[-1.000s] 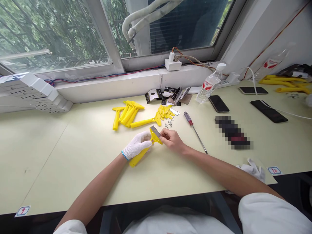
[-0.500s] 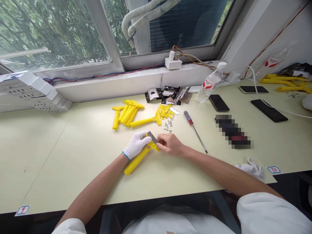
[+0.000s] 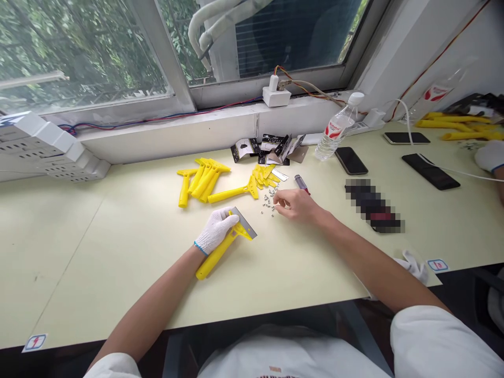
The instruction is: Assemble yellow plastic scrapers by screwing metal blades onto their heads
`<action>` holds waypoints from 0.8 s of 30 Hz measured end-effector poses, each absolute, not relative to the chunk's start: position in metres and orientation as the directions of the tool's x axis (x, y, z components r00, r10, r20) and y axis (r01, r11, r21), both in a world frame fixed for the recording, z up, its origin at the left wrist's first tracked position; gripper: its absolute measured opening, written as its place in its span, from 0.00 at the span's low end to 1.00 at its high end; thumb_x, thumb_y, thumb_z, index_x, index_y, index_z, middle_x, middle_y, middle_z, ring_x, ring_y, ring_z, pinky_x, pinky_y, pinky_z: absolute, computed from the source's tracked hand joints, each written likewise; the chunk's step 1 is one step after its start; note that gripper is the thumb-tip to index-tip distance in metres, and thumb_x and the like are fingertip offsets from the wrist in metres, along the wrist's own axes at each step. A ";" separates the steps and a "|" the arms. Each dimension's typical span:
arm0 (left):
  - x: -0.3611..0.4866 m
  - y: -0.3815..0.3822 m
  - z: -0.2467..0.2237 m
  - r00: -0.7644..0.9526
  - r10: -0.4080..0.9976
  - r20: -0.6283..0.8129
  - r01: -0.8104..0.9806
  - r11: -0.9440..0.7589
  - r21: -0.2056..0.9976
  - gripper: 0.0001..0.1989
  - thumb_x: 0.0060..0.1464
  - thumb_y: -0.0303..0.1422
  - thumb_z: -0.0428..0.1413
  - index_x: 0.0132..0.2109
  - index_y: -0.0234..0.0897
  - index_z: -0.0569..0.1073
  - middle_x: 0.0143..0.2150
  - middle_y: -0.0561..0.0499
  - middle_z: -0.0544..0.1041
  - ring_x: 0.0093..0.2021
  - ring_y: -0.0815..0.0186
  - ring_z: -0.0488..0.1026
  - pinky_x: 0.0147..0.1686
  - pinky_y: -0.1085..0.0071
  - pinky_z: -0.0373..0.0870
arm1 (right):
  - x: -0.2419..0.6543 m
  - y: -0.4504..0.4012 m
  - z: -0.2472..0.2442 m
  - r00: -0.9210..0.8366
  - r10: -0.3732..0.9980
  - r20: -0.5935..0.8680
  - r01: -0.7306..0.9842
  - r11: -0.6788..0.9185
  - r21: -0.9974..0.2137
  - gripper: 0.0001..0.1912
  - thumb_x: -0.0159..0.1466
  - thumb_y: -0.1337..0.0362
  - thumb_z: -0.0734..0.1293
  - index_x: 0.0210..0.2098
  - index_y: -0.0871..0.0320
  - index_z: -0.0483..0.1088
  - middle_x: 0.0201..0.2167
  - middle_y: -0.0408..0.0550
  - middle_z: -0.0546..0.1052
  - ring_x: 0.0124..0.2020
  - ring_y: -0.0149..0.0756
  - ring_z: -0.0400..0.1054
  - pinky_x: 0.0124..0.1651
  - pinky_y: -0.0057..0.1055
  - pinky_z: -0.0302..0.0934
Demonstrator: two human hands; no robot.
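Note:
My left hand (image 3: 214,230), in a white knit glove with a blue cuff, is closed around the head of a yellow scraper (image 3: 216,260). A grey metal blade (image 3: 245,224) lies along the scraper's head, with my thumb on it. Bare, my right hand (image 3: 297,206) is at the scattered small screws (image 3: 268,198), fingertips drawn together; whether a screw is between them cannot be made out. Behind that hand shows the grey handle of a screwdriver (image 3: 301,182), its shaft hidden. Yellow blade covers (image 3: 263,176) and another yellow scraper handle (image 3: 228,195) lie beyond the screws.
Several yellow scraper handles (image 3: 206,181) are piled at the back. Black packaging cards (image 3: 275,149), a water bottle (image 3: 334,131) and a phone (image 3: 352,160) stand or lie along the windowsill side. A white glove (image 3: 413,266) is beside my right forearm. Another person's gloved hand (image 3: 488,156) shows at far right.
My right hand has left the scraper's blade and moved right and away from me to the screws, covering part of the screwdriver. My left hand still holds the scraper.

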State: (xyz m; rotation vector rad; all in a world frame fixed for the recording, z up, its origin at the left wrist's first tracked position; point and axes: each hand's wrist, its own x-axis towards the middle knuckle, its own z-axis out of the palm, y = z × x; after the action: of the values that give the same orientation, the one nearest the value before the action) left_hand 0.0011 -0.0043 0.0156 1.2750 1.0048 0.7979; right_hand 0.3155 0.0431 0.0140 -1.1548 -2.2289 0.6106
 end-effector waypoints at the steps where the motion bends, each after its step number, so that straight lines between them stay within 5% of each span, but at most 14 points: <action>1: 0.001 -0.004 0.016 0.385 0.907 -0.170 0.031 0.171 0.985 0.14 0.62 0.43 0.63 0.36 0.37 0.73 0.27 0.54 0.72 0.24 0.69 0.67 0.27 0.71 0.66 | 0.318 0.044 0.013 -0.529 0.811 0.249 0.601 0.565 -0.565 0.03 0.63 0.67 0.68 0.36 0.53 0.75 0.31 0.45 0.78 0.31 0.39 0.69 0.38 0.36 0.55; 6: 0.002 -0.004 0.018 0.359 0.907 -0.218 -0.022 0.241 0.970 0.16 0.64 0.45 0.64 0.39 0.37 0.73 0.30 0.53 0.72 0.27 0.68 0.70 0.29 0.72 0.69 | 0.316 0.043 0.005 -0.610 0.754 0.245 0.626 0.648 -0.434 0.08 0.65 0.68 0.68 0.42 0.53 0.78 0.42 0.48 0.83 0.36 0.40 0.74 0.40 0.37 0.58; 10: 0.001 -0.004 0.018 0.347 0.906 -0.243 -0.021 0.267 0.964 0.18 0.62 0.46 0.65 0.48 0.36 0.76 0.38 0.50 0.76 0.32 0.66 0.74 0.32 0.70 0.73 | 0.305 0.041 0.000 -0.487 0.813 0.321 0.699 0.582 -0.415 0.10 0.72 0.63 0.66 0.49 0.54 0.78 0.46 0.52 0.82 0.48 0.47 0.75 0.49 0.40 0.64; 15: 0.000 -0.005 0.018 0.344 0.901 -0.264 0.034 0.269 0.963 0.28 0.60 0.41 0.64 0.64 0.37 0.74 0.45 0.49 0.76 0.36 0.64 0.76 0.36 0.67 0.76 | 0.293 0.047 -0.005 -0.384 0.859 0.338 0.784 0.497 -0.372 0.24 0.74 0.56 0.64 0.66 0.57 0.74 0.64 0.59 0.75 0.65 0.57 0.64 0.71 0.50 0.56; 24: 0.003 -0.006 0.023 0.361 0.899 -0.250 0.076 0.239 0.968 0.37 0.60 0.36 0.61 0.75 0.36 0.65 0.40 0.51 0.75 0.34 0.65 0.72 0.37 0.67 0.73 | 0.295 0.072 -0.013 -0.405 0.900 0.164 0.840 0.437 -0.323 0.32 0.74 0.46 0.65 0.74 0.45 0.69 0.82 0.57 0.53 0.80 0.64 0.43 0.74 0.65 0.43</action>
State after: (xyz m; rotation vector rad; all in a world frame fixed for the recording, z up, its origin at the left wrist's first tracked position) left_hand 0.0027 -0.0057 0.0228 1.2003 1.0600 0.7385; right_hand 0.2946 0.0717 -0.0129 -1.4936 -2.3818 0.2721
